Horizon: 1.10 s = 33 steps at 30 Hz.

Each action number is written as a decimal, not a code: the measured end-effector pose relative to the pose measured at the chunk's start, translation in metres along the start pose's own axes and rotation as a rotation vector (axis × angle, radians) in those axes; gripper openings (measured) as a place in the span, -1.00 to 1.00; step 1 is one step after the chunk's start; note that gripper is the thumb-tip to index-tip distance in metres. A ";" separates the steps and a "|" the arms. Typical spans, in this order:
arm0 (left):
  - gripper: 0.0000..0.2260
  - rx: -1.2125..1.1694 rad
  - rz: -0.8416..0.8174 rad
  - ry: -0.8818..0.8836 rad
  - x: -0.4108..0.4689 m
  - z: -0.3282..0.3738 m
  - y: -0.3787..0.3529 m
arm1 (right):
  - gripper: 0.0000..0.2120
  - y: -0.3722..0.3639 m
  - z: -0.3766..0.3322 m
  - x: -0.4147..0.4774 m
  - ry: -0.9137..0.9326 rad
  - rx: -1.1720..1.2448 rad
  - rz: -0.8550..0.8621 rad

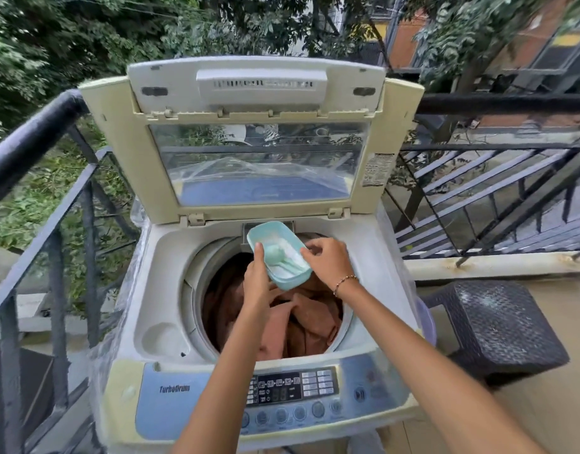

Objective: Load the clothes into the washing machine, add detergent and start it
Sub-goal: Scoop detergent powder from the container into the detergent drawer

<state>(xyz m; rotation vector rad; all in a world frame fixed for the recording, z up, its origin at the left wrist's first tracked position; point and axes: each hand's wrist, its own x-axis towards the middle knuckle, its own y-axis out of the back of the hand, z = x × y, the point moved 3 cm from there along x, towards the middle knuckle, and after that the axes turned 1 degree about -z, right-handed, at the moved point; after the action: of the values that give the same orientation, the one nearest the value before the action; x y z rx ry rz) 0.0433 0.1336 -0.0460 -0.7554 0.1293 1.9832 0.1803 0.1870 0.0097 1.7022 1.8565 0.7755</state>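
1. The washing machine (157,253) stands out on a balcony, a top-loader wrapped in clear plastic film, with its lid (118,142) swung up and standing nearly upright at the back.
2. The clothes (308,322) are inside the drum: rust-brown fabric, bunched and folded over itself, filling most of the round opening.
3. The left hand (257,283) reaches over the drum and grips the detergent box (265,231), a pale teal tub with rounded corners. Its thumb lies up the near left rim and the other fingers are curled underneath, out of sight.
4. The box is held in the air above the back half of the drum, just in front of the small recess under the lid hinge, and tipped so that its open top faces me.
5. White detergent powder (295,257) lies in the box, and a teal scoop (275,253) rests in the powder with its handle pointing to the near end.
6. The right hand (328,263) comes in from the right, with a beaded bracelet (344,281) on the wrist. Its fingers (310,249) are curled, and thumb and forefinger pinch at the box's right rim.
7. The control panel (292,391) runs along the front edge, under both forearms, with a dark display, rows of round buttons and the word "TurboDrum" at its left.
8. A dark woven stool (498,326) stands on the floor to the right of the machine, and a black metal railing (36,132) runs behind and to the left, with leafy trees beyond.
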 end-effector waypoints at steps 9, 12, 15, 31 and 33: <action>-0.58 0.109 -0.171 -0.074 -0.018 -0.011 -0.113 | -0.85 0.100 0.067 0.007 -0.139 0.094 0.124; -0.59 0.169 -0.248 -0.098 -0.031 -0.023 -0.172 | -0.83 0.145 0.108 0.007 -0.186 0.136 0.183; -0.71 0.209 -0.288 -0.110 -0.047 -0.035 -0.237 | -0.83 0.190 0.156 0.012 -0.220 0.164 0.232; -0.85 0.818 -0.347 -0.041 -0.019 -0.263 -0.525 | -0.81 0.333 0.496 0.014 -0.664 0.168 0.301; -0.81 0.830 -0.354 -0.001 -0.006 -0.306 -0.542 | -0.82 0.333 0.537 0.011 -0.718 0.170 0.295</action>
<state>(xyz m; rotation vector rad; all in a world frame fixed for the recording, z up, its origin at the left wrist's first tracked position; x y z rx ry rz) 0.6321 0.2925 -0.1713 -0.2072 0.7151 1.4012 0.7906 0.2566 -0.1395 2.0331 1.2149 0.0602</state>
